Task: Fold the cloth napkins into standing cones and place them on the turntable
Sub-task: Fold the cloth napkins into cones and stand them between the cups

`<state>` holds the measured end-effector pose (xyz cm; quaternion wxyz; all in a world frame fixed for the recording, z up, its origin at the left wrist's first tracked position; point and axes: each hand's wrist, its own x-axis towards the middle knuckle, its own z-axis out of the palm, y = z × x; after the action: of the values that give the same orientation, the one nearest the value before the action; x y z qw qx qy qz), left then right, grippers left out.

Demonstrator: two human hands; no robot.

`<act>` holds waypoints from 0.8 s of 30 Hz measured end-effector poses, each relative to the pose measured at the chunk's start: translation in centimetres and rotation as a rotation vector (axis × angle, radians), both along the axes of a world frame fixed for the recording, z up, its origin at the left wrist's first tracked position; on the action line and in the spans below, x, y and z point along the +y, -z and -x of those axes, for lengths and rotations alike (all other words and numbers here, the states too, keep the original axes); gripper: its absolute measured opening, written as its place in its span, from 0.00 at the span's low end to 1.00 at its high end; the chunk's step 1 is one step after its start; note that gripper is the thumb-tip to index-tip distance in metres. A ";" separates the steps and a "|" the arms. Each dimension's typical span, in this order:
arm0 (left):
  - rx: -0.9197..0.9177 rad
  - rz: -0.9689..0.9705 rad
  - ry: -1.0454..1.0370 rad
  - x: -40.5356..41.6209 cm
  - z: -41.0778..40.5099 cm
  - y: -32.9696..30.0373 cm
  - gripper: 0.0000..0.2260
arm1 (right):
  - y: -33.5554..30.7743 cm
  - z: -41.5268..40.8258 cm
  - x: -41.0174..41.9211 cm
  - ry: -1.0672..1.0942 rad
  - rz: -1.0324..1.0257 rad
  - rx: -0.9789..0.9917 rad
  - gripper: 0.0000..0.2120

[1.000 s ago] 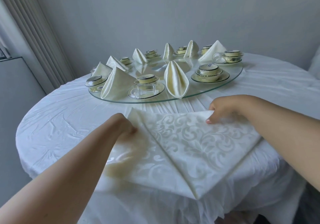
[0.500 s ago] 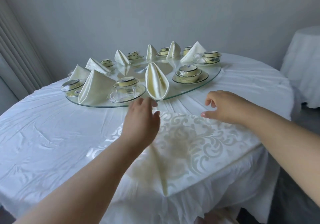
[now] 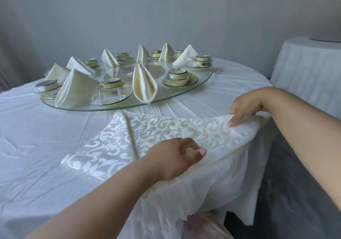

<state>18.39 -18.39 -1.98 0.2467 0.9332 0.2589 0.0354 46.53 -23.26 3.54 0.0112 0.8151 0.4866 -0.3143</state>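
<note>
Near table edge: left hand [image 3: 177, 157] and right hand [image 3: 246, 107], both hands pinching patterned napkin [image 3: 147, 137], fingers curled

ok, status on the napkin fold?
Left hand and right hand both pinch the napkin, flat on the table, not yet a cone. Nothing in the way.

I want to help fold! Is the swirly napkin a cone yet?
Not yet. The patterned napkin lies flat, one crease showing, both hands gripping it.
</note>
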 end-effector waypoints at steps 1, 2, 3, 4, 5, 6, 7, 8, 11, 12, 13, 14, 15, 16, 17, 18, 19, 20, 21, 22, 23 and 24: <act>0.002 0.006 -0.001 0.1 0.0 0.1 0.18 | -0.3 -0.6 -0.4 0.006 0.001 0.054 0.13; 0.006 0.000 0.000 0.2 0.0 0.2 0.17 | -0.3 -1.1 -0.7 0.014 0.009 0.099 0.16; 0.012 -0.015 0.003 0.1 0.0 0.3 0.17 | -0.2 -1.7 -1.1 0.019 0.020 0.137 0.20; 0.019 -0.033 0.005 0.1 0.0 0.3 0.18 | 0.0 -2.2 -1.4 0.021 0.016 0.179 0.25; 0.025 -0.049 0.007 0.1 0.1 0.4 0.18 | 0.2 -2.7 -1.7 0.026 -0.001 0.234 0.30; 0.029 -0.063 0.007 0.0 0.1 0.4 0.18 | 0.3 -3.1 -2.0 0.027 -0.032 0.314 0.34; 0.032 -0.072 0.006 0.0 0.1 0.4 0.18 | 0.3 -3.3 -2.2 0.021 -0.075 0.423 0.37; 0.037 -0.079 0.007 0.0 0.1 0.4 0.18 | 0.2 -3.3 -2.3 0.020 -0.134 0.554 0.39; 0.033 -0.080 0.014 0.0 0.3 0.6 0.18 | 0.1 -2.4 -1.1 0.047 -0.374 0.848 0.34; 0.025 -0.070 0.016 0.0 0.4 0.6 0.19 | 0.2 -1.6 -0.3 0.073 -0.461 0.913 0.30; 0.015 -0.061 0.017 -0.1 0.4 0.5 0.20 | 0.2 -0.6 0.7 0.091 -0.531 0.965 0.26; 0.010 -0.058 0.018 -0.1 0.5 0.4 0.22 | 0.1 0.7 1.7 0.110 -0.573 1.015 0.21; 0.008 -0.055 0.018 -0.2 0.7 0.1 0.25 | 0.0 2.3 2.8 0.133 -0.590 1.073 0.15; -0.001 -0.039 0.018 -0.4 0.8 -0.3 0.28 | -0.2 3.8 3.9 0.157 -0.587 1.130 0.11; -0.021 -0.004 0.016 -0.5 1.1 -0.7 0.30 | -0.1 5.2 5.0 0.175 -0.561 1.165 0.14; -0.045 0.036 0.007 -0.6 1.6 -1.2 0.32 | -0.1 6.5 6.1 0.176 -0.514 1.187 0.17; -0.074 0.049 -0.008 -0.6 2.3 -1.6 0.33 | 0.2 7.6 7.3 0.180 -0.474 1.194 0.20; -0.105 0.020 -0.021 -0.3 3.1 -2.0 0.33 | 0.5 8.6 8.3 0.188 -0.443 1.186 0.22; -0.141 -0.044 -0.042 0.0 4.1 -2.2 0.32 | 0.9 9.4 9.4 0.204 -0.429 1.176 0.24; -0.182 -0.121 -0.076 0.6 5.2 -2.3 0.31 | 1.3 10.0 10.4 0.213 -0.408 1.175 0.28; -0.229 -0.187 -0.122 1.4 6.3 -2.1 0.30 | 1.7 10.5 11.1 0.204 -0.380 1.185 0.33; -0.267 -0.238 -0.173 2.1 7.4 -1.9 0.31 | 2.0 10.8 11.7 0.169 -0.342 1.202 0.39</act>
<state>10.96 -16.24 -0.11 0.1630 0.9170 0.2972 0.2102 35.72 -11.54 1.57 -0.4195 0.5222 0.3850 -0.6350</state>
